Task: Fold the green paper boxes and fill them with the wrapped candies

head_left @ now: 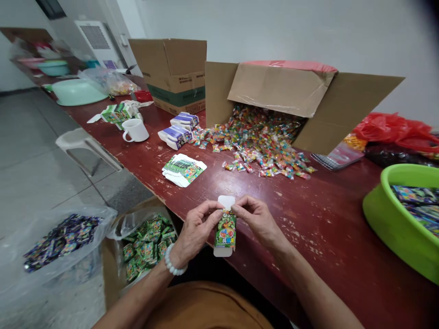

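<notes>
As the left hand [196, 226] pinches the green carton [225, 234] beside its white flap [226, 201], the right hand [259, 220] does likewise

I see green on the small carton [225, 230], its front patterned with multicoloured pictures, its end flaps [226, 201] plain white. Beyond the carton, my feed gives me a dark red tabletop [325, 210] flecked with pale scuffs, and candies [264, 141] mixing red, yellow, green and blue. Right of the carton I get a lime-green tub [386, 205]; left of it, a pale beaded bracelet [170, 260] and, farther off, a white mug [137, 131].
</notes>
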Available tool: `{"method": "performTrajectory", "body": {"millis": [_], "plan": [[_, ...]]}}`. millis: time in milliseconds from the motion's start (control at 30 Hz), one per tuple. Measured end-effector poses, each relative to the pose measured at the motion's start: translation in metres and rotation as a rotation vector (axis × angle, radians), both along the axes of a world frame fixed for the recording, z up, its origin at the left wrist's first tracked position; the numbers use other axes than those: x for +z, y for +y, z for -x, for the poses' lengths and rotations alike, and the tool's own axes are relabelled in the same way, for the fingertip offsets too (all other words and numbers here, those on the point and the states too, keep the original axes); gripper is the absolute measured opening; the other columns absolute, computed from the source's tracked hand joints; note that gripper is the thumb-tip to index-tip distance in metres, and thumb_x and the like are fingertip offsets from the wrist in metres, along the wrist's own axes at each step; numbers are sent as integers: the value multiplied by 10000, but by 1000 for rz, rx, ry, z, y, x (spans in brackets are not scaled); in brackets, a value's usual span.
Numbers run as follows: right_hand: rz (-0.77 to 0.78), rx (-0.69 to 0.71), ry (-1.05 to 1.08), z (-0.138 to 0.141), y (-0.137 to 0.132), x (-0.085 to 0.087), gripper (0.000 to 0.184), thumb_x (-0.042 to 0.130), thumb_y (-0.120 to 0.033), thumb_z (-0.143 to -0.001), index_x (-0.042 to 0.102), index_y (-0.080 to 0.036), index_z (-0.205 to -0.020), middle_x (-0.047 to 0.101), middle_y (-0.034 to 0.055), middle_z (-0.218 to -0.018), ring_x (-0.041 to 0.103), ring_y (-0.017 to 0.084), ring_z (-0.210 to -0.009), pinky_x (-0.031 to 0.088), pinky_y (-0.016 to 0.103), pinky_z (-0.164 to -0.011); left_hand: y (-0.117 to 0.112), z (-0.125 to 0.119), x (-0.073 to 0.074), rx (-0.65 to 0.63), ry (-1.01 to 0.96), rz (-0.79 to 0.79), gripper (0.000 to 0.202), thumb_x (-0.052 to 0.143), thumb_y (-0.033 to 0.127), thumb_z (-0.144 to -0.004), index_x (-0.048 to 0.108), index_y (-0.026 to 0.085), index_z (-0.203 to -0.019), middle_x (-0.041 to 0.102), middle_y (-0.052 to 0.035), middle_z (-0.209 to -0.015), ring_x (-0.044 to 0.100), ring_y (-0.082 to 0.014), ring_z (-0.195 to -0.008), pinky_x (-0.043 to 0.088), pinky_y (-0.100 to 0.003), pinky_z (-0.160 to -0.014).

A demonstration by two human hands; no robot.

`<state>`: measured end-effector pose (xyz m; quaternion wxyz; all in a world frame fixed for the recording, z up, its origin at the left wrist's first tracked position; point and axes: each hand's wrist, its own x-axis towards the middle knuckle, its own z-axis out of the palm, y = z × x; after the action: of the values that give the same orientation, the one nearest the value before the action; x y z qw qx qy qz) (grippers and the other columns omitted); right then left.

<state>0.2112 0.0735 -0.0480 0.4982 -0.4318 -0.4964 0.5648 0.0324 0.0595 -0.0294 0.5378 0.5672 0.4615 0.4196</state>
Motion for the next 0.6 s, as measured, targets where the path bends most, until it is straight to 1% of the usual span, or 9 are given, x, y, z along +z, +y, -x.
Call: {"method": "performTrajectory", "body": {"millis": [67,133,200,233,333,400,500,533,600], "plan": [[80,-18,105,-1,3,-1,322,823,-422,-645,624,-183,-728,625,-17,-690,559,124,-640,459,257,-647,2,-1,1,0,41,-35,204,629,360,-877,683,166,-905,661,-20,-842,579,-132,-737,471,-211,-671],[112,-14,147,-1,4,-1,385,854,-401,-601,644,-193,-849,639,-18,-720,585,130,-660,475,263,-661,5,-3,2,-3,52,-30,214,640,364,-864,687,155,-863,656,-29,-825,578,-142,-746,466,-213,-667],[100,39,120,-1,3,-1,388,836,-408,-632,655,-191,-898,654,-8,-741,597,135,-672,483,270,-670,6,-4,1,-1,-13,20,212,689,358,-824,669,148,-847,656,-34,-820,587,-148,-749,470,-215,-665],[79,69,92,0,2,-1,347,814,-417,-665,662,-185,-873,660,-1,-741,597,136,-668,482,272,-667,7,-4,1,15,-80,51,218,728,344,-791,647,152,-857,655,-28,-815,592,-143,-742,473,-210,-662],[-29,58,9,3,-2,-3,247,740,-411,-758,669,-176,-777,663,10,-721,580,133,-647,462,265,-636,8,-4,-2,58,-322,179,368,812,299,-715,555,194,-957,639,14,-803,598,-112,-687,476,-188,-631],[-120,-13,-44,5,-4,-4,198,705,-379,-798,680,-183,-784,662,17,-732,584,142,-666,459,269,-637,6,-4,-5,9,-434,307,403,784,351,-754,524,216,-1032,634,14,-831,618,-113,-670,489,-193,-606],[-292,-42,-228,6,-6,-1,137,643,-323,-854,709,-202,-856,685,42,-811,613,168,-743,474,296,-689,2,-5,-9,-159,-491,504,446,588,548,-867,530,214,-1157,637,-31,-818,645,-163,-576,493,-234,-490],[-351,-14,-296,6,-6,0,137,622,-310,-870,714,-210,-882,697,50,-842,620,175,-766,479,306,-707,1,-6,-11,-180,-490,539,491,517,591,-888,528,211,-1199,636,-40,-788,635,-171,-526,478,-239,-448],[-419,47,-371,6,-6,2,159,576,-298,-900,712,-218,-883,715,58,-894,629,179,-792,488,318,-731,0,-8,-12,-159,-479,560,548,435,619,-911,513,211,-1267,638,-48,-743,611,-168,-468,454,-233,-409]]}}
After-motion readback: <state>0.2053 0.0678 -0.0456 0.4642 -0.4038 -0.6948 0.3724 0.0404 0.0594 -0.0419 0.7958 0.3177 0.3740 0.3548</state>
